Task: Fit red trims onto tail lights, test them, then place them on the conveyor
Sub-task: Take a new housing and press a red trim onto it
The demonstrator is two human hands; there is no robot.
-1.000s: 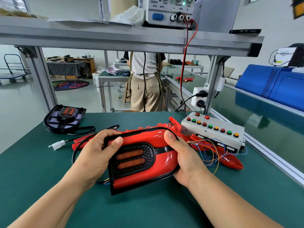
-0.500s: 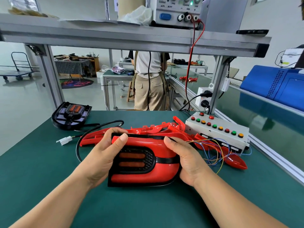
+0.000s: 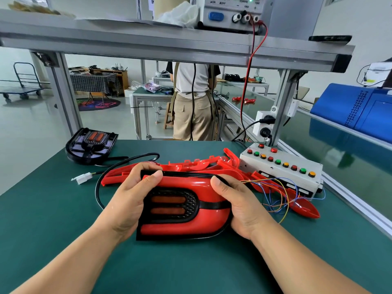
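Left hand (image 3: pixel 127 202) and right hand (image 3: pixel 241 206) each grip an end of the black-framed tail light (image 3: pixel 192 203) with its glossy red plastic trim (image 3: pixel 182 228), mid green worktop (image 3: pixel 42 209), toward the near edge. Looks light, stiff and slick, so I'd hold the ends, not the lens.

Green bench (image 3: pixel 191 268), tail light (image 3: pixel 91 145), red trims (image 3: pixel 212 164), button box (image 3: pixel 282 172)

- The trim (image 3: pixel 186 227) was glossy red plastic.
- The lamp insert (image 3: pixel 169 205) looked matt black and textured.
- The mat (image 3: pixel 63 219) was matt green.
- The frame (image 3: pixel 65 98) was brushed metal.
- The box (image 3: pixel 282 168) was painted white, scuffed.
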